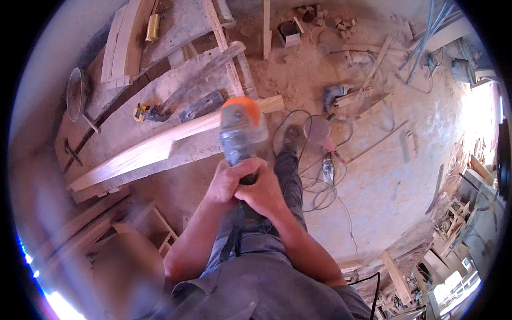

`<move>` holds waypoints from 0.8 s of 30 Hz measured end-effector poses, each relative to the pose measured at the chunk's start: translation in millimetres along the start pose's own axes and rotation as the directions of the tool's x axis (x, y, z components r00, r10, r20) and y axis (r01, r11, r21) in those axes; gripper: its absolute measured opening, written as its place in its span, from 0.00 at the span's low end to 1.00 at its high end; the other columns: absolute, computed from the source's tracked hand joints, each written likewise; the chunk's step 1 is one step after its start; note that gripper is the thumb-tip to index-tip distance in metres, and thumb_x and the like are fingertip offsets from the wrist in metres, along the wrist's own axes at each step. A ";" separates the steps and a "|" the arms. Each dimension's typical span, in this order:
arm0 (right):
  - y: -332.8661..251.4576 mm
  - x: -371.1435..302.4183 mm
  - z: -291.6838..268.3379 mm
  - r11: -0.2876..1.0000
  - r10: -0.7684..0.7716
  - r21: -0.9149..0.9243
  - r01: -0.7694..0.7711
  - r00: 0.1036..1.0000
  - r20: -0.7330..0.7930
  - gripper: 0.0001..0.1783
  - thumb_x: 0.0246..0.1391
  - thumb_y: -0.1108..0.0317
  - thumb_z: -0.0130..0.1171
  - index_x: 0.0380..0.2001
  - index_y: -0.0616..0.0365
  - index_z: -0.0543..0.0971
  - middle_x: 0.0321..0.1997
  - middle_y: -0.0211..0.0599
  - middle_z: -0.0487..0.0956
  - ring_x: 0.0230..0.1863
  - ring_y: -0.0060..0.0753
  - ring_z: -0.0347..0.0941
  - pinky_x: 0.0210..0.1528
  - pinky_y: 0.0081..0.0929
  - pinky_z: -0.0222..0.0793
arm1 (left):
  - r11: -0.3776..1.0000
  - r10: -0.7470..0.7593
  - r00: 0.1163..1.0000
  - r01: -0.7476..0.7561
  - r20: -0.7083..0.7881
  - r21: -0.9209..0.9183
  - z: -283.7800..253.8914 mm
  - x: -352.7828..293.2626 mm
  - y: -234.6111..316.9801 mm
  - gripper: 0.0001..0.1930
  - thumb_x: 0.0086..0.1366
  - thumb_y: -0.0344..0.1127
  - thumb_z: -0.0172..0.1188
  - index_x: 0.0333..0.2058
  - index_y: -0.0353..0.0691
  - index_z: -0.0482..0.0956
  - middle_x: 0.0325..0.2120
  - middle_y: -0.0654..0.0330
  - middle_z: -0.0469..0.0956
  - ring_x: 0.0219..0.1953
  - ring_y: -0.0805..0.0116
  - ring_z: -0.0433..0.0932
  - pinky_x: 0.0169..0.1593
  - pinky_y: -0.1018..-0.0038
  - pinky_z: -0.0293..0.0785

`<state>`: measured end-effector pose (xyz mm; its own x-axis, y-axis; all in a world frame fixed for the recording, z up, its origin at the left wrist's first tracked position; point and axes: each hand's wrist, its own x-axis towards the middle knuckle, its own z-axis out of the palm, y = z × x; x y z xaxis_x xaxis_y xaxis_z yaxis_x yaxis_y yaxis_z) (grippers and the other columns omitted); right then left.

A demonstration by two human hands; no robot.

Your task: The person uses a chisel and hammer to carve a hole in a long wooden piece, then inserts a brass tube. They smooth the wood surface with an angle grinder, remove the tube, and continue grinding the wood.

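Grey, orange-headed power tool [237,136]: showing blurred over the right end of a long, pale timber beam [152,151], contact unclear. My left hand [221,183] and right hand [263,193]: wrapping the tool's body, fingers closed. Step: apparently, I am dressing the beam. Next move: probably calling for level, two-handed guidance. Beyond: gold-coloured cylinder [152,28], lying beside boards [126,48].

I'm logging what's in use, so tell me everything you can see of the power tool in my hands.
The power tool has a long, mostly grey body with a curved orange part at its far end; the casing looks like plastic. Blur leaves its working part unclear. It points away from the person, leaning slightly left. The left hand and right hand are wrapped around its near end, covering the grip. In view its front overlaps a pale wooden board; whether they touch cannot be told.
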<state>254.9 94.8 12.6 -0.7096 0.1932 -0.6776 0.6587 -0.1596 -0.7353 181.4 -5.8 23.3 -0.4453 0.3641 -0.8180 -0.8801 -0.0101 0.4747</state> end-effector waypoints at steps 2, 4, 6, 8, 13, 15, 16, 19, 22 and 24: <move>-4.3 -2.3 -7.6 0.997 0.055 0.050 -0.054 0.998 -0.025 0.31 0.38 0.66 0.75 0.47 0.66 0.79 0.46 0.47 0.85 0.51 0.40 0.82 0.55 0.35 0.76 | 0.999 -0.008 0.999 0.006 0.034 0.048 15.4 1.1 7.2 0.12 0.64 0.35 0.69 0.43 0.34 0.85 0.35 0.61 0.84 0.36 0.70 0.83 0.42 0.69 0.78; -7.1 -1.3 -8.0 0.998 0.044 0.054 -0.042 0.999 -0.024 0.31 0.38 0.66 0.75 0.48 0.67 0.79 0.46 0.47 0.85 0.50 0.40 0.82 0.54 0.35 0.77 | 0.998 -0.013 1.000 0.012 0.017 0.058 10.8 2.8 6.7 0.12 0.65 0.35 0.69 0.43 0.34 0.85 0.35 0.60 0.84 0.36 0.69 0.83 0.41 0.68 0.78; -11.5 2.9 -2.2 0.999 -0.040 0.026 0.040 0.999 -0.007 0.31 0.39 0.66 0.75 0.48 0.68 0.78 0.45 0.46 0.85 0.48 0.39 0.83 0.52 0.34 0.77 | 0.997 -0.040 0.999 0.041 -0.019 0.066 -0.6 5.1 9.3 0.12 0.65 0.35 0.69 0.42 0.34 0.85 0.34 0.60 0.85 0.36 0.68 0.83 0.41 0.68 0.78; -11.5 4.9 2.2 1.000 -0.007 0.000 0.007 1.000 0.008 0.30 0.40 0.66 0.74 0.48 0.68 0.78 0.44 0.45 0.85 0.46 0.38 0.83 0.51 0.33 0.77 | 0.999 -0.038 0.997 0.038 -0.067 0.000 0.3 1.3 12.2 0.12 0.66 0.36 0.68 0.42 0.34 0.85 0.35 0.60 0.85 0.36 0.68 0.84 0.42 0.69 0.78; -26.7 3.8 -10.9 0.992 0.124 0.029 -0.125 0.992 0.020 0.32 0.40 0.63 0.74 0.49 0.69 0.77 0.45 0.49 0.85 0.48 0.39 0.83 0.50 0.35 0.78 | 0.999 -0.050 0.996 0.049 -0.068 -0.006 21.1 0.6 23.3 0.12 0.67 0.36 0.67 0.43 0.34 0.85 0.36 0.59 0.85 0.36 0.68 0.84 0.42 0.68 0.79; -29.8 1.9 -8.3 0.998 0.067 0.019 -0.067 0.998 0.012 0.33 0.40 0.63 0.74 0.49 0.70 0.77 0.45 0.51 0.85 0.49 0.41 0.84 0.50 0.36 0.78 | 0.998 -0.060 0.997 0.060 -0.047 -0.003 13.3 2.2 22.5 0.12 0.67 0.36 0.67 0.43 0.34 0.85 0.36 0.59 0.85 0.36 0.69 0.83 0.42 0.68 0.79; -31.3 1.1 -5.8 0.999 0.038 0.013 -0.038 0.999 0.009 0.33 0.40 0.62 0.74 0.49 0.71 0.77 0.45 0.52 0.85 0.49 0.42 0.84 0.51 0.36 0.78 | 0.998 -0.065 0.997 0.065 -0.037 -0.001 8.3 2.2 22.3 0.12 0.67 0.37 0.67 0.44 0.34 0.84 0.36 0.59 0.85 0.36 0.69 0.83 0.42 0.69 0.79; -29.1 4.9 -0.9 0.990 0.135 -0.044 -0.132 0.988 0.074 0.34 0.40 0.59 0.75 0.49 0.69 0.78 0.45 0.53 0.85 0.50 0.46 0.84 0.52 0.37 0.78 | 0.996 0.009 1.000 -0.007 0.023 -0.090 2.0 -5.7 18.8 0.12 0.67 0.37 0.68 0.44 0.35 0.84 0.36 0.60 0.84 0.36 0.69 0.83 0.42 0.69 0.79; -24.9 1.1 -5.0 0.994 0.087 -0.075 -0.083 0.995 0.043 0.37 0.41 0.58 0.75 0.52 0.68 0.76 0.46 0.53 0.85 0.50 0.50 0.84 0.54 0.38 0.78 | 0.998 -0.035 0.996 0.030 -0.082 -0.059 3.7 -1.0 12.9 0.12 0.68 0.38 0.67 0.44 0.35 0.84 0.36 0.60 0.84 0.36 0.69 0.83 0.43 0.68 0.79; -35.4 -2.6 -12.7 0.993 0.112 -0.049 -0.110 0.992 0.052 0.38 0.41 0.57 0.75 0.54 0.67 0.76 0.47 0.53 0.84 0.52 0.50 0.83 0.55 0.39 0.77 | 0.998 -0.067 0.996 0.067 -0.061 0.002 9.4 -0.6 16.9 0.12 0.68 0.38 0.67 0.44 0.35 0.83 0.36 0.60 0.84 0.36 0.68 0.83 0.43 0.68 0.79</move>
<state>236.6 112.2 40.5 -0.6434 0.1233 -0.7555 0.7439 -0.1324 -0.6551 168.3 2.5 34.8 -0.3946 0.3068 -0.8661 -0.9077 0.0159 0.4192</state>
